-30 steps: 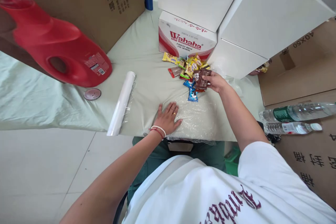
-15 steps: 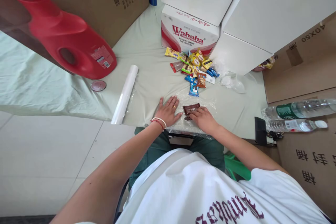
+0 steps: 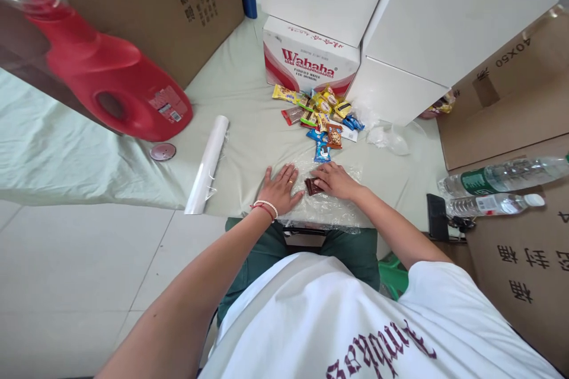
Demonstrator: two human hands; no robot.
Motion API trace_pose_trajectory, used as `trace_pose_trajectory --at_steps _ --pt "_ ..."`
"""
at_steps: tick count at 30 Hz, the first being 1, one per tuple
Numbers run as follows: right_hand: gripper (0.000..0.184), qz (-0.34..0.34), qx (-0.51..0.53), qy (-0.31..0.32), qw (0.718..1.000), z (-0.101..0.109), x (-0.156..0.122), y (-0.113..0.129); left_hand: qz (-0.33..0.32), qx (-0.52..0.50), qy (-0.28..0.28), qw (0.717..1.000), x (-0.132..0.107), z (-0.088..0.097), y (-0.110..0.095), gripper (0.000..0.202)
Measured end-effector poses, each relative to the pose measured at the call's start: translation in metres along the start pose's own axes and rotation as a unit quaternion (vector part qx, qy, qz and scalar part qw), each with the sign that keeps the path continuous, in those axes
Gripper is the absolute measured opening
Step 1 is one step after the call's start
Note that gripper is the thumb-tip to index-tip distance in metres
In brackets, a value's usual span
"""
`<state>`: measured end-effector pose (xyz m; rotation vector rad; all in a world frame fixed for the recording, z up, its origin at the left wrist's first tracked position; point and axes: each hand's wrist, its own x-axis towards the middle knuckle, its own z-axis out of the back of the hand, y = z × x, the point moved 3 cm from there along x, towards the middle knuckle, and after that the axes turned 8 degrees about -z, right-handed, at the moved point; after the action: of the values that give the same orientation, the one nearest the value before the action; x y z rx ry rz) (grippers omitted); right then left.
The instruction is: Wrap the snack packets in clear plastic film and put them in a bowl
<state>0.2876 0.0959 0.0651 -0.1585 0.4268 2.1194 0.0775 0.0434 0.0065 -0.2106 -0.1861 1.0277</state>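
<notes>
My left hand (image 3: 280, 188) lies flat with fingers spread on the table, at the left side of a sheet of clear plastic film (image 3: 306, 213). It holds nothing. Two small dark brown wrapped snack bars (image 3: 313, 186) appear to lie together on the film, partly hidden under my right hand (image 3: 334, 180). The right fingers curl over their far side and the thumb presses the near part. Just beyond is a heap of wrapped snacks, with a blue packet (image 3: 322, 151) nearest and a brown cookie packet (image 3: 335, 136) beside it.
A roll of plastic film (image 3: 208, 164) lies to the left, near a red jug (image 3: 128, 80) and a round pink disc (image 3: 162, 151). White boxes and a Wahaha carton (image 3: 306, 65) stand behind. Crumpled clear plastic (image 3: 387, 140) and bottles (image 3: 493, 205) are to the right.
My right hand has moved slightly away from me and now covers much of the brown bars, which sit closer together. My left hand stays flat. The camera view has shifted a little.
</notes>
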Motion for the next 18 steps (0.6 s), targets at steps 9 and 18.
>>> trace_pose_trajectory --at_steps 9,18 --pt "0.06 -0.033 -0.054 0.008 0.998 -0.006 -0.021 -0.007 -0.001 -0.002 -0.001 1.0 0.001 -0.003 0.001 0.077" --pt "0.06 -0.12 0.008 -0.051 0.991 0.019 -0.035 -0.028 0.004 0.005 0.0 1.0 0.001 -0.005 0.002 0.082"
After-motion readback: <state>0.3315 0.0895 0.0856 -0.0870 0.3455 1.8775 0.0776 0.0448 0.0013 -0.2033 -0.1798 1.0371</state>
